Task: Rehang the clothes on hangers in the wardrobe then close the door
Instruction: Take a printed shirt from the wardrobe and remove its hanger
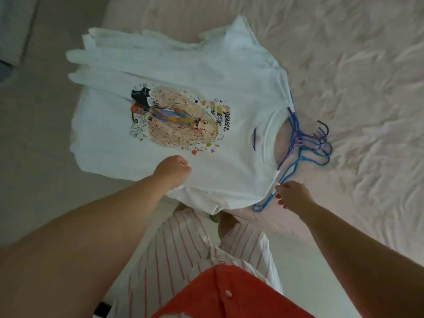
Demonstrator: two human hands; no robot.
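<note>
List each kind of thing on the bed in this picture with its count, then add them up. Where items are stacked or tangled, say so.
Printed white T-shirt on top, gripped by the left hand: 1
White garments stacked beneath it: several, cannot tell
Wire hangers, blue, purple and dark, tangled, touched by the right hand: several, cannot tell
Total: 3 kinds

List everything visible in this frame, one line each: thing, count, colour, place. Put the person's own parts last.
T-shirts: a stack, count unclear, white, top one printed, on the bed.
Hangers: several, blue, purple, pink and one dark, bunched at the top shirt's collar.
Bed: one, pale pink cover, right side.
Floor: beige, left.
Left hand: grips the top shirt's near edge.
Right hand: pinches a blue hanger by the sleeve.
</note>
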